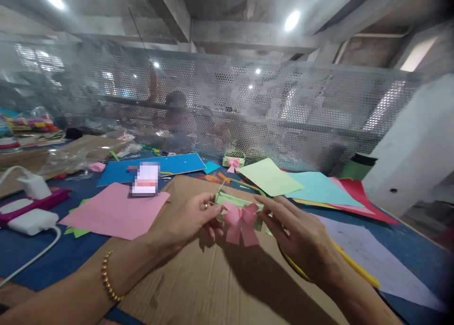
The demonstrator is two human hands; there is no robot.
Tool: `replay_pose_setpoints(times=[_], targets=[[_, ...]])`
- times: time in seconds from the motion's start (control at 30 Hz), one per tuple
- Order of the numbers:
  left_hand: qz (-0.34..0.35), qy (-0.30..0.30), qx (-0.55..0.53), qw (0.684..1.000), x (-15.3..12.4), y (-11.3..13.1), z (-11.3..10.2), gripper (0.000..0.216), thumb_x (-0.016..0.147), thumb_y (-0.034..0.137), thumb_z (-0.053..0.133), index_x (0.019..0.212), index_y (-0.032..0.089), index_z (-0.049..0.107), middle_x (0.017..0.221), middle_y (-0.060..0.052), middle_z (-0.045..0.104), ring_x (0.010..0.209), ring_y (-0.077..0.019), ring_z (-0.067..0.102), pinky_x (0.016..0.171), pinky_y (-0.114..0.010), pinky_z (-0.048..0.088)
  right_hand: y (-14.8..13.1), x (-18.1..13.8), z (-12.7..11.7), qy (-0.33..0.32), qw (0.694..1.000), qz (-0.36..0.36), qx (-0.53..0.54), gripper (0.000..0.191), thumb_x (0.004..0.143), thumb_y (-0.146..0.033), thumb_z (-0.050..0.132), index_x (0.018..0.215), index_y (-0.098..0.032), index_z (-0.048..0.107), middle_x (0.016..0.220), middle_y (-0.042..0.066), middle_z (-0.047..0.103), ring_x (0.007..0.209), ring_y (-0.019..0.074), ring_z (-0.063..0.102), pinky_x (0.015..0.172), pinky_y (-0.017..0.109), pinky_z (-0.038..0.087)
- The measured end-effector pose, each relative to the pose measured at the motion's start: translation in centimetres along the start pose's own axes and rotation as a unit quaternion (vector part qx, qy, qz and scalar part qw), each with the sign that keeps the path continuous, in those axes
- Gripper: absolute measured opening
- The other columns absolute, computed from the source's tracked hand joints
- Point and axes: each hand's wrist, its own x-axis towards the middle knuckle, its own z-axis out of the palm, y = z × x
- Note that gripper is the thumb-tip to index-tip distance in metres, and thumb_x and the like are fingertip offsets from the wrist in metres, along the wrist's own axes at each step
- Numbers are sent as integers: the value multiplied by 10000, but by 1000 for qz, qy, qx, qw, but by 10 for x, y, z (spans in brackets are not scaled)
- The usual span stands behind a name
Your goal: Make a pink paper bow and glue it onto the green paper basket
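Observation:
A small light-green paper handbag point(232, 200) with a pink paper bow point(240, 217) on its front is held up above the brown cardboard point(198, 287). My left hand point(193, 216) pinches the bag's left side between thumb and fingers; a ring and a bead bracelet are on this hand and wrist. My right hand point(301, 230) grips the right edge of the bag beside the bow, its fingertips partly hidden. Thin green strips rise from the bag's top. Beneath my right wrist lies a yellow object point(358, 267), mostly covered, whose kind I cannot tell.
A similar green bag with bow point(233, 162) stands at the back. Pink paper point(117, 211) lies left under a phone point(144, 180). Green point(269, 176), light-blue point(326, 188) and lilac paper point(376, 256) lie right. A power strip point(35, 206) with chargers sits far left. A perforated metal screen point(220, 102) closes the back.

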Motion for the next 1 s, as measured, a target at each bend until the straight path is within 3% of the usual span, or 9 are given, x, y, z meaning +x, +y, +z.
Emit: replay_pose_setpoints(times=[0.2, 0.4, 0.5, 0.7, 0.87, 1.0], targets=[[-1, 3, -12, 1000, 1, 0, 1, 401, 916, 530, 641, 1005, 142, 593, 706, -79, 696, 501, -153, 629, 401, -209, 451, -3, 1, -1, 5, 1000, 9, 7, 409, 1016, -135, 504, 1404, -266, 502, 972, 25, 629, 799, 154, 605, 657, 274, 454], [23, 19, -15, 999, 2, 0, 3, 303, 929, 436, 641, 969, 137, 613, 770, -57, 681, 646, -128, 632, 573, -220, 502, -11, 6, -7, -16, 999, -5, 32, 513, 994, -85, 424, 1465, -288, 447, 1029, 41, 599, 849, 147, 609, 660, 261, 479], [26, 2, -26, 999, 2, 0, 4, 315, 931, 451, 628, 990, 142, 615, 799, -64, 690, 666, -143, 646, 595, -239, 510, -16, 4, -8, -46, 998, -13, 44, 489, 975, -76, 432, 1421, -266, 494, 1042, 41, 584, 770, 119, 595, 615, 242, 472], [13, 8, -41, 999, 3, 2, 7, 294, 902, 429, 660, 929, 143, 597, 737, -35, 665, 558, -113, 609, 530, -222, 498, -15, -1, -4, -84, 995, -46, 23, 343, 989, -169, 553, 1317, -266, 539, 1063, 47, 563, 801, 139, 589, 632, 265, 468], [0, 17, -34, 999, 1, 4, 9, 227, 921, 377, 619, 928, 152, 586, 718, -33, 669, 526, -113, 606, 479, -209, 471, -15, 1, -1, -128, 990, -56, -3, 340, 1003, -141, 495, 1304, -291, 548, 979, 39, 595, 763, 175, 585, 589, 291, 434], [-3, 20, -24, 1000, 1, 5, 10, 274, 917, 412, 615, 954, 143, 580, 726, -60, 689, 531, -123, 614, 491, -220, 474, -18, 3, 1, -115, 992, -52, 20, 235, 1005, -149, 503, 1190, -269, 583, 988, 40, 621, 803, 175, 603, 634, 291, 460]])
